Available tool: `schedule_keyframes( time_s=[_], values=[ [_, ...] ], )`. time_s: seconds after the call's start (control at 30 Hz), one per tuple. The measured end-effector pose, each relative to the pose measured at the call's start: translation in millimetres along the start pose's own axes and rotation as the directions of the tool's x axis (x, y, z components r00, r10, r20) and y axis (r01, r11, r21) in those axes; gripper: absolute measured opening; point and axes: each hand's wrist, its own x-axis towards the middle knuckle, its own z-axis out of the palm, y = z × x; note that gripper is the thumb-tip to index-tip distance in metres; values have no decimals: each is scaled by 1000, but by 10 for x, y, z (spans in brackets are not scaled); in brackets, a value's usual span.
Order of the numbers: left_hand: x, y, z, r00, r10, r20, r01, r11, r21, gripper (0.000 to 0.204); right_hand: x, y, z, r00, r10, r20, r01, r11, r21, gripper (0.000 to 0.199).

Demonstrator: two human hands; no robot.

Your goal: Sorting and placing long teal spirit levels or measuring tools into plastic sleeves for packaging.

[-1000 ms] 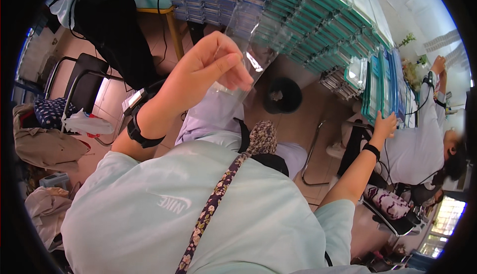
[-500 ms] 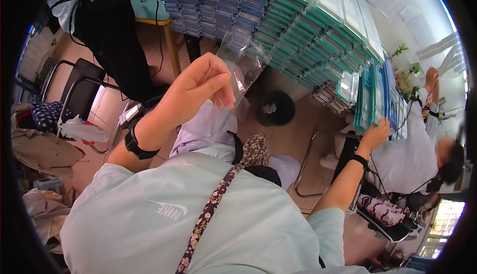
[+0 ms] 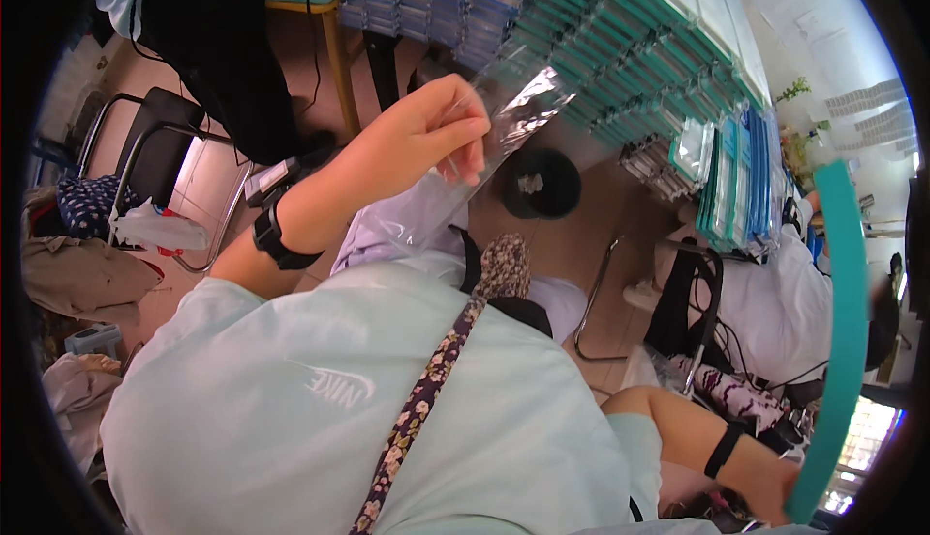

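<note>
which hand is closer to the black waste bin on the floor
Left. The left hand is raised just left of the black bin in view, pinching a clear plastic bag. The right hand is far below, gripping a teal strip.

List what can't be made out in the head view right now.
- Right hand: its fingers are lost at the dark lower rim, so its grip on the teal strip is unclear.
- Clear plastic bag in the left hand: see-through and glary; contents, if any, unreadable.
- Stacked teal trays: contents too small, bent by the fisheye.
</note>
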Motion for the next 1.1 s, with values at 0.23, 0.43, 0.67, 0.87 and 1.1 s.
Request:
schedule_keyframes(
  time_s=[0.23,0.43,0.67,0.87,1.1],
  values=[
    [30,-58,67,999,17,46,-18,1000,21,10,-145,-424,121,909,403,108,-416,894,169,12],
    [-11,52,270,989,147,-11,-146,988,59,13,-202,-252,30,832,544,112,-554,803,220,10],
    [-206,286,275,938,343,39,-345,938,34,32,-227,-61,-42,784,613,96,-613,742,272,9],
    [-222,189,286,925,381,3,-362,877,316,23,-214,31,-73,772,630,87,-624,724,293,7],
    [-178,183,331,924,381,-17,-346,856,383,32,-220,84,-99,771,633,75,-620,718,317,6]
  ],
)
